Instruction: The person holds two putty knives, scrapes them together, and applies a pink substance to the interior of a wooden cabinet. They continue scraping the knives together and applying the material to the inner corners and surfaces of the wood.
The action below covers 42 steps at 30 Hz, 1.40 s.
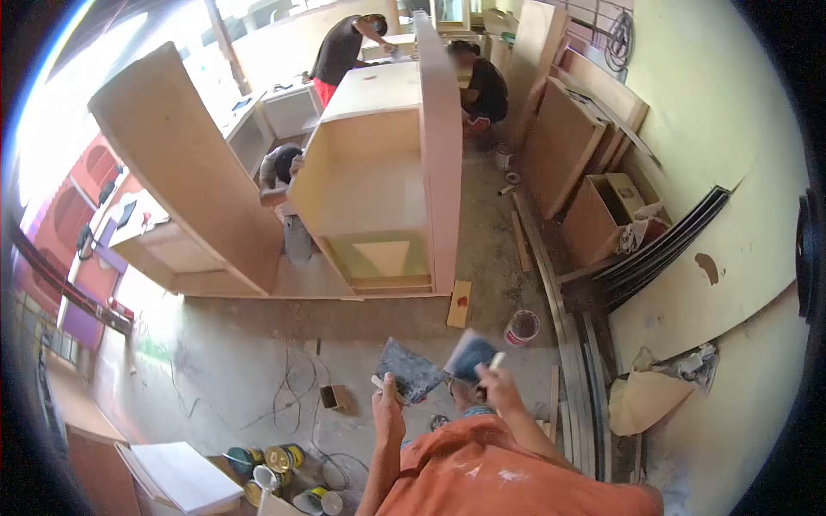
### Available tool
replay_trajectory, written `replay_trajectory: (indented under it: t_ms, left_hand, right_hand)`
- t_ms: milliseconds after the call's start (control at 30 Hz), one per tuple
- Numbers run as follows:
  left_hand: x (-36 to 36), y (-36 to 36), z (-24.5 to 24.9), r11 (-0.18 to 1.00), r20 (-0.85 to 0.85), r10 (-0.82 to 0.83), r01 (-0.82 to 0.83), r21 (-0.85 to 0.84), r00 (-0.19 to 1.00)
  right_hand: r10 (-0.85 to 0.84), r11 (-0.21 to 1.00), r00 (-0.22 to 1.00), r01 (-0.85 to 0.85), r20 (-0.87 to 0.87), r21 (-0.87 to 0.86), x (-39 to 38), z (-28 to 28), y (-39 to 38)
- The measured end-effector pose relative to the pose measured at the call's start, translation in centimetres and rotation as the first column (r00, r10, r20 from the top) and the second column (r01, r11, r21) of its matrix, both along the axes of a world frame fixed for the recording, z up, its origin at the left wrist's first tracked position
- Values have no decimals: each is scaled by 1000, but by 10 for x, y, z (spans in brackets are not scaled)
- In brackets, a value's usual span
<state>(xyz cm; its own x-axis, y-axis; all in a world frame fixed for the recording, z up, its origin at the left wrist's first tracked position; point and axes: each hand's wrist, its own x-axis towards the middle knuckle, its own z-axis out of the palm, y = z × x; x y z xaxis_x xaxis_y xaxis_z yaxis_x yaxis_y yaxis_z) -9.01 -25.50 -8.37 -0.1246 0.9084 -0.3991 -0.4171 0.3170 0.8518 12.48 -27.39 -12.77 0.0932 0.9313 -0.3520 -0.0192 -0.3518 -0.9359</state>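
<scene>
My left hand point(390, 414) is closed round the pale handle of a wide putty knife point(411, 370), its grey, smeared blade turned up and to the right. In my right hand point(502, 391) is a second putty knife point(471, 354), its dark blade blurred by motion. The two blades come close together in front of my orange shirt point(482, 464). A bucket of dark paste point(522, 328) stands on the floor just beyond my right hand. Past both hands rises a large unfinished wooden cabinet point(370, 189) with a pinkish side panel.
Three people point(344, 56) work around the cabinet. A tall wooden panel unit point(185, 163) leans at the left. Paint cans point(284, 456) and cables point(292, 387) lie on the floor at lower left. Long metal strips point(572, 387) run along the right, beside boards point(559, 146) against the wall.
</scene>
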Motion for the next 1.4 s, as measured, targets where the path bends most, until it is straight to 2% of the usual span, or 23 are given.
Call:
replay_trajectory:
  t_ms: [33,67,233,300,333,467,500,567,600,633,700,733,767,800,867,900,967,1033,1067,1167,1233,1300,1400]
  left_hand:
    - [-4,-8,-10,1000,15,15,-15,0,1000]
    - [-7,-14,-26,1000,-125,2,-4,-17,992]
    - [8,-33,-45,990,-504,-128,138,-18,854]
    - [12,-46,-47,557,-858,-374,825,96,353]
    - [11,-49,-30,433,-872,-404,897,84,277]
    - [16,-46,-56,851,-645,-381,525,36,662]
    - [18,-44,-62,847,-645,-388,531,32,659]
    - [28,-35,-61,988,56,-147,149,-30,988]
    - [44,-33,-21,998,424,36,-8,-68,905]
    - [49,-33,-23,998,436,33,-4,-67,900]
    - [55,-27,-34,998,361,53,-36,-54,931]
    - [41,-30,-56,985,235,-156,168,-33,959]
    - [37,-28,-44,987,243,-150,161,-24,958]
    - [32,-32,-23,981,183,-188,193,-9,965]
    - [33,-39,-19,985,161,-156,165,-43,974]
    - [40,-40,-27,985,151,-159,168,-49,976]
    - [57,-41,-48,992,466,17,45,-121,885]
    - [63,-47,-70,983,487,-14,102,-154,873]
    - [70,-49,-76,980,535,-8,113,-163,845]
    - [76,-42,-56,975,551,27,100,-199,834]
    - [76,-34,-56,986,541,102,-13,-166,835]
    - [72,-23,-71,988,563,115,-34,-153,818]
    - [67,-5,-67,988,534,113,-39,-147,838]
  right_hand:
    - [-363,931,841,310,-402,-192,1,12,-5]
    - [-409,912,752,357,-517,-202,4,11,-9]
    - [-60,962,943,-33,-327,-272,8,56,-20]
    - [-207,974,973,195,-105,-112,25,68,-6]
    - [-269,963,963,269,-24,16,34,73,3]
    - [-501,753,865,428,14,500,27,116,19]
    - [-507,752,862,433,15,496,21,109,14]
    - [-353,787,794,-34,494,617,16,80,3]
    - [-125,735,621,-465,774,493,24,65,1]
    - [42,567,301,-792,953,226,34,48,-2]
    - [45,609,280,-768,959,196,31,2,-32]
    - [39,607,276,-770,960,197,28,0,-43]
    - [262,871,582,-486,770,72,27,8,-52]
    - [281,955,853,-204,439,-214,27,15,-57]
    - [76,990,978,-50,195,-135,29,20,-66]
    - [-136,987,988,129,-72,-92,30,23,-68]
    - [-94,990,994,88,-53,-112,30,19,-66]
    - [189,977,981,-183,44,-114,24,1,-65]
    - [510,860,844,-505,165,-73,26,-1,-61]
    - [649,753,739,-658,181,-9,23,-14,-58]
    - [612,791,785,-611,95,-44,26,-6,-48]
    - [168,980,969,-184,-182,-76,33,-5,-45]
    - [113,994,982,-112,-153,16,49,-11,-33]
